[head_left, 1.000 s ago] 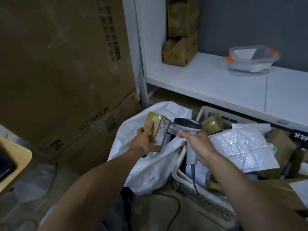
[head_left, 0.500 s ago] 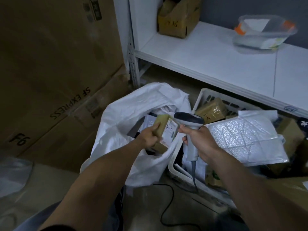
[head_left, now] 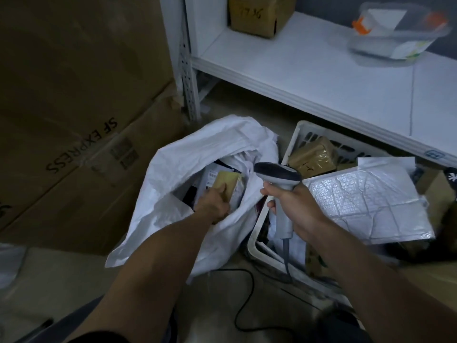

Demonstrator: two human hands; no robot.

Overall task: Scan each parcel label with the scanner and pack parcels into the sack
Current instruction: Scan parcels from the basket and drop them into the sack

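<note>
A white woven sack [head_left: 188,164] lies open on the floor at centre. My left hand [head_left: 215,204] reaches into its mouth and grips a small tan box parcel [head_left: 228,181] with a white label on its side, above other parcels inside. My right hand [head_left: 294,206] holds the grey handheld scanner [head_left: 278,175] by its handle, just right of the sack, its cable hanging down to the floor. A white plastic crate [head_left: 298,132] to the right holds a tape-wrapped brown parcel [head_left: 312,158] and a white bubble mailer [head_left: 366,204].
Large brown cartons [head_left: 74,107] marked SF EXPRESS stand stacked at left. A white metal shelf [head_left: 309,70] runs across the back with a cardboard box [head_left: 257,14] and a clear plastic container [head_left: 398,33] on it. More cardboard boxes sit at far right.
My left hand has lowered the tan box from beside the scanner down into the sack's mouth. The scanner hand stays roughly in place. My view has tilted down.
</note>
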